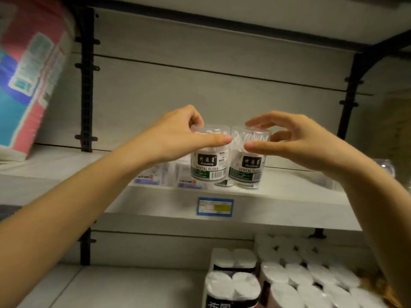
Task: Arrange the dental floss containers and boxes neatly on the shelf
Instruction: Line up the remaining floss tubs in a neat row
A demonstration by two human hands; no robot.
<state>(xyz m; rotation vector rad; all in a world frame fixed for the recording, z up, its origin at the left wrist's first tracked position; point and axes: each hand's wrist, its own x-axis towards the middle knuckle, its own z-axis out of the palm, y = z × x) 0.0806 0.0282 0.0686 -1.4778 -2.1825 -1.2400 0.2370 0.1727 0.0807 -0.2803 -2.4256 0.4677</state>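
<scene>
Containers: two clear round dental floss tubs with black-and-green labels, the left container [209, 163] and the right container [246, 170], upright and touching side by side.
Place: both are near the front edge of the shelf [289, 196], about midway along it, just above the price tag [215, 206].
Left hand [178, 136]: grips the top of the left container, thumb laid across its front, fingers curled over the lid.
Right hand [293, 143]: holds the top of the right container, forefinger on the lid, thumb against the front, the other fingers curved behind.
Flat packets [155, 174]: at least two lie flat on the shelf behind and left of the left container; blur and the left wrist stop a sure count.
Price tag: one, blue-framed, on the shelf's front edge.
Uprights [86, 85]: two black slotted posts, one toward each end of the shelf.
Tissue pack [24, 81]: one, pink and blue, at the left end, cut off by the frame.
Roll packs [300, 278]: several on the lower shelf, cut off at the bottom; number unclear.
Hard to make out: whether the left container's base rests on the shelf or on a packet; a scrap of label between the two bases; a clear object [385, 166] toward the shelf's right end, half hidden by the right forearm.
</scene>
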